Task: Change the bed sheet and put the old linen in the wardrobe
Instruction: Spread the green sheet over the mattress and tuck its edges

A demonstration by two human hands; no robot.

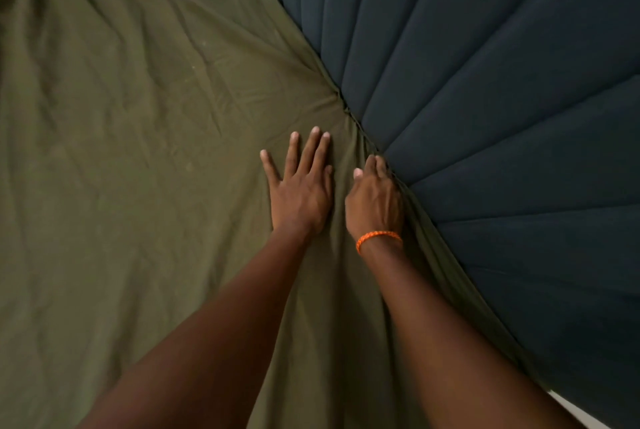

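Olive sheet [138, 151] lies under the flat left hand [299, 186]; right hand [375, 200] fingers press its edge against the headboard [502, 99].

Dark padded headboard [485, 99] with vertical channels — dim light

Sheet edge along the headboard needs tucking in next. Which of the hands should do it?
The right hand. Its fingertips are already at the seam where the olive sheet meets the dark padded headboard. The left hand lies flat on the sheet, away from the seam, and looks better placed to hold the fabric down.
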